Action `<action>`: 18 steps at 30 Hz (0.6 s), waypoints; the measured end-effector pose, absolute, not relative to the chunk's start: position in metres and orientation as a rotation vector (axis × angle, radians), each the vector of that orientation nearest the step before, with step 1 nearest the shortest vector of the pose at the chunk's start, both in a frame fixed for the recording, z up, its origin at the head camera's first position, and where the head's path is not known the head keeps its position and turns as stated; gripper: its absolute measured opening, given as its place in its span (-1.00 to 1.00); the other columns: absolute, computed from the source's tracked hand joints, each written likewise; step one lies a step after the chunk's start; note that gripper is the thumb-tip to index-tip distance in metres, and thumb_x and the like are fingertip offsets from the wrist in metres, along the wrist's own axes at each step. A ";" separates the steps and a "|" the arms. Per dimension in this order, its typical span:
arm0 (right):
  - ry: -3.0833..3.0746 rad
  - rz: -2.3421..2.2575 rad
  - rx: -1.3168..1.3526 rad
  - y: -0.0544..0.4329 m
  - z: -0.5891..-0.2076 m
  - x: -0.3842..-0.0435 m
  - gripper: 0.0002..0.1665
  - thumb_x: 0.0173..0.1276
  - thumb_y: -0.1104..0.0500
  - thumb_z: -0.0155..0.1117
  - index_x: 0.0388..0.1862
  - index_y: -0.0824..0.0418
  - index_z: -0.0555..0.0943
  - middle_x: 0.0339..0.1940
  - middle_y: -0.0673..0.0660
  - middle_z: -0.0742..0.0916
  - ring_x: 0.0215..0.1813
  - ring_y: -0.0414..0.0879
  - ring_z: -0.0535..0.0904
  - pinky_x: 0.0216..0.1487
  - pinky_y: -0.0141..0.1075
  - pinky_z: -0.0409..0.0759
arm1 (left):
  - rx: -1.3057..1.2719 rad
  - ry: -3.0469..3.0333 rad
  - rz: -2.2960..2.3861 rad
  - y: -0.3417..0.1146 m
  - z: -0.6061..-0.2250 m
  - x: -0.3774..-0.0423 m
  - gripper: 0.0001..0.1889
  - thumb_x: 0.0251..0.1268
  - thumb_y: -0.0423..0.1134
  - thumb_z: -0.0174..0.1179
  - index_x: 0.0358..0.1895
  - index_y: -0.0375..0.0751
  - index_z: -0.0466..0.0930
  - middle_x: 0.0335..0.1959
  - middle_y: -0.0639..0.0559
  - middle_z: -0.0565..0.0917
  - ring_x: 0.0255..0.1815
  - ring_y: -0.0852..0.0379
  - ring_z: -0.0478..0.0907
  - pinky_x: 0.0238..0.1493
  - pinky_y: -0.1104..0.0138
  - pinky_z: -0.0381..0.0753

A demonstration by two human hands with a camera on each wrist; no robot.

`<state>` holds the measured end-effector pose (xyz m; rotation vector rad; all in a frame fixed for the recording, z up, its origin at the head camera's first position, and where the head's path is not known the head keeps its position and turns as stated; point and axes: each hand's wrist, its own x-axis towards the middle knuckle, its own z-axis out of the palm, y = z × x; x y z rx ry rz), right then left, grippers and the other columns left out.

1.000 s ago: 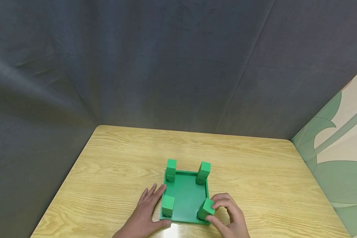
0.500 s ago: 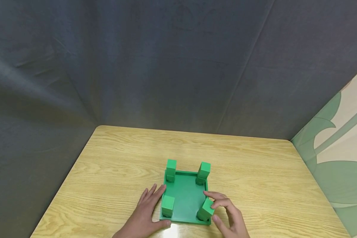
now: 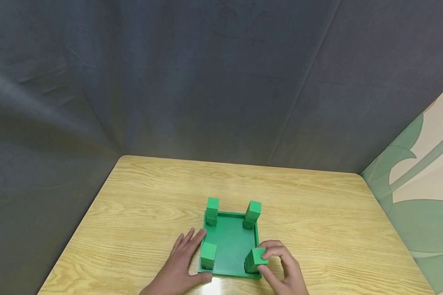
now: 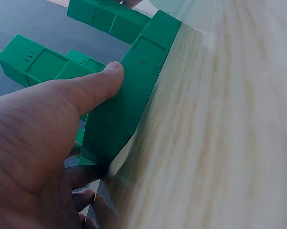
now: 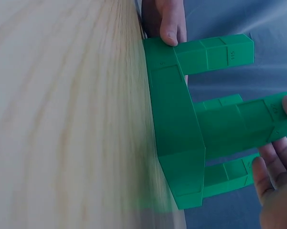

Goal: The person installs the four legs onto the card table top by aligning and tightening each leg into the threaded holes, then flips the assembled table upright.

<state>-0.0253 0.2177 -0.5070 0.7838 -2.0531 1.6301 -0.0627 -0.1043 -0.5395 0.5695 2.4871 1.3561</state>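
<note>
A square green tray (image 3: pixel 230 246) with a low rim lies on the table, an upright green post standing at each corner. My left hand (image 3: pixel 182 262) rests against the tray's near-left corner, fingers spread and mostly straight along the left side. Its thumb (image 4: pixel 98 88) presses flat on the front wall, which is marked 5. Close to that thumb stands the near-left post (image 3: pixel 208 256). My right hand (image 3: pixel 285 264) pinches the top of the near-right post (image 3: pixel 254 262) between thumb and fingertips. That post sits slightly turned against the tray's edges; its foot is partly hidden by the rim.
The far-left post (image 3: pixel 212 209) and far-right post (image 3: pixel 253 212) stand at the back of the tray. Around it spreads a wood-grain table (image 3: pixel 140 192). A dark curtain (image 3: pixel 206 82) hangs behind, with leaf-patterned fabric (image 3: pixel 424 196) on the right.
My right fingers loosened from the near-right post, the index reaching forward, then closed on its top again. The post has turned a little. My left hand and the tray stayed still.
</note>
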 end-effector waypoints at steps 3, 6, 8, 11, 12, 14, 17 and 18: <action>-2.066 1.580 0.738 0.216 -0.507 -0.025 -0.34 0.01 0.81 0.47 0.03 0.35 0.58 0.15 0.12 0.71 0.23 -0.17 0.63 0.28 -0.48 0.56 | 0.544 2.463 1.357 -0.104 -0.539 -0.063 0.19 0.25 0.36 0.55 0.85 0.21 0.07 0.82 -0.03 0.20 0.85 -0.32 -0.10 0.76 -0.06 -0.37; -2.051 1.553 0.721 0.214 -0.508 -0.025 -0.32 -0.06 0.81 0.51 0.00 0.36 0.58 0.13 0.12 0.70 0.14 -0.17 0.61 0.04 -0.42 0.56 | 0.544 2.460 1.351 -0.104 -0.538 -0.063 0.19 0.25 0.35 0.55 0.85 0.21 0.07 0.82 -0.04 0.20 0.85 -0.33 -0.10 0.78 -0.14 -0.35; -2.044 1.546 0.707 0.212 -0.508 -0.025 -0.32 -0.07 0.80 0.52 -0.01 0.36 0.58 0.11 0.12 0.71 0.07 -0.16 0.60 -0.08 -0.34 0.52 | 0.551 2.467 1.346 -0.104 -0.538 -0.063 0.19 0.26 0.34 0.55 0.85 0.17 0.07 0.82 -0.06 0.21 0.85 -0.36 -0.08 0.76 -0.28 -0.30; -2.051 1.519 0.669 0.210 -0.507 -0.024 -0.32 -0.07 0.79 0.55 -0.02 0.34 0.59 0.07 0.12 0.71 0.02 -0.16 0.59 -0.13 -0.28 0.50 | 0.544 2.467 1.344 -0.104 -0.538 -0.063 0.20 0.24 0.35 0.55 0.85 0.18 0.07 0.82 -0.05 0.20 0.85 -0.34 -0.09 0.75 -0.28 -0.30; -2.063 1.500 0.649 0.209 -0.507 -0.024 -0.32 -0.07 0.78 0.56 -0.02 0.32 0.60 0.05 0.10 0.71 0.01 -0.17 0.60 -0.13 -0.28 0.51 | 0.550 2.476 1.336 -0.104 -0.538 -0.063 0.19 0.24 0.35 0.55 0.85 0.18 0.07 0.82 -0.04 0.21 0.85 -0.35 -0.08 0.75 -0.28 -0.28; -2.073 1.471 0.627 0.208 -0.506 -0.023 -0.32 -0.07 0.76 0.58 -0.03 0.31 0.60 0.02 0.10 0.71 0.01 -0.18 0.61 -0.11 -0.29 0.52 | 0.549 2.479 1.329 -0.104 -0.538 -0.063 0.20 0.24 0.36 0.55 0.85 0.19 0.07 0.82 -0.03 0.20 0.85 -0.33 -0.09 0.76 -0.21 -0.29; -2.074 1.437 0.624 0.207 -0.507 -0.024 -0.31 -0.10 0.76 0.59 -0.03 0.32 0.60 0.00 0.11 0.70 0.02 -0.18 0.62 -0.07 -0.30 0.53 | 0.552 2.485 1.327 -0.105 -0.540 -0.063 0.20 0.23 0.36 0.55 0.85 0.20 0.07 0.82 -0.03 0.21 0.85 -0.33 -0.08 0.76 -0.21 -0.28; -2.072 1.429 0.628 0.207 -0.507 -0.024 -0.31 -0.11 0.76 0.59 -0.03 0.32 0.60 -0.01 0.11 0.70 0.03 -0.18 0.62 -0.06 -0.31 0.54 | 0.551 2.489 1.326 -0.105 -0.540 -0.063 0.20 0.23 0.36 0.55 0.85 0.21 0.07 0.82 -0.03 0.21 0.85 -0.33 -0.07 0.76 -0.24 -0.26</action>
